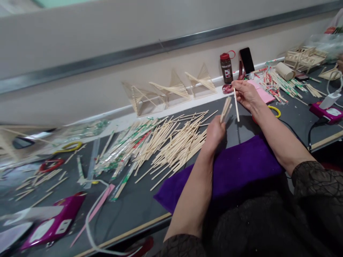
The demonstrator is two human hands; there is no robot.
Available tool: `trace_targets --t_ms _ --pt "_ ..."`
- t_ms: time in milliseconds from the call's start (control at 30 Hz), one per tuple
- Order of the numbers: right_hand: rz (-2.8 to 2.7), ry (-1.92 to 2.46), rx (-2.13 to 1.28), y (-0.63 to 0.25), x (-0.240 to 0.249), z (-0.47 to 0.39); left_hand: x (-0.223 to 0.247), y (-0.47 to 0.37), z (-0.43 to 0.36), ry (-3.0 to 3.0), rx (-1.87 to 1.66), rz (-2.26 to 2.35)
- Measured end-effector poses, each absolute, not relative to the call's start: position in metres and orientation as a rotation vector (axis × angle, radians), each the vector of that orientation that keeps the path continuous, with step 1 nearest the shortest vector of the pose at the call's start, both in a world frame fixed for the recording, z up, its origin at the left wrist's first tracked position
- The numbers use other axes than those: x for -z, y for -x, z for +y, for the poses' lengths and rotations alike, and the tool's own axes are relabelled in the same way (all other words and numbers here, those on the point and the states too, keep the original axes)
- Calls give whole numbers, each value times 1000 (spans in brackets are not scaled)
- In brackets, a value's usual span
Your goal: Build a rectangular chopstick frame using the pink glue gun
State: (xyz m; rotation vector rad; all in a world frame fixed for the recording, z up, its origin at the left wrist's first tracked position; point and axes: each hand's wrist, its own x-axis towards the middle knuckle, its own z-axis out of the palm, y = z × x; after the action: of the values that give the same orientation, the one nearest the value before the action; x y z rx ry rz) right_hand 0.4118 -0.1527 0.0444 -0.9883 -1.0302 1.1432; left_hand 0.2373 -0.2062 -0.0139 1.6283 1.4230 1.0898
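My left hand (215,132) is closed round a small bundle of wooden chopsticks (226,108) whose ends stick up past the fingers. Higher and to the right, my right hand (245,92) pinches the top of a single chopstick (236,107), which hangs down at a slight tilt. Left of my left hand lies a wide, loose pile of bare chopsticks (177,142). Wrapped chopsticks (123,146) in clear and green sleeves sit beside that pile. A purple cloth (241,157) drapes over the table edge beneath my forearms.
Stick-built twisted frames (171,91) stand against the wall. A brown bottle (226,69) and a phone (247,60) are behind my right hand. Scissors with yellow and red handles (70,147) lie left. Magenta power boxes (55,225) with cables are at both sides.
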Motion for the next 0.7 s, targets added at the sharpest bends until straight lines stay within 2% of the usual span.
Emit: trace_targets --t_ms 133,433,700 --pt "-957 870 -1218 -408 -45 -155 21 -249 -215 -1799 -914 1380" --pt "-1009 916 -1250 -402 -34 -151 37 -221 -175 -1844 -953 1293" --pt "-1007 957 -1285 -396 -33 -154 54 -160 -131 -2182 -827 1589"
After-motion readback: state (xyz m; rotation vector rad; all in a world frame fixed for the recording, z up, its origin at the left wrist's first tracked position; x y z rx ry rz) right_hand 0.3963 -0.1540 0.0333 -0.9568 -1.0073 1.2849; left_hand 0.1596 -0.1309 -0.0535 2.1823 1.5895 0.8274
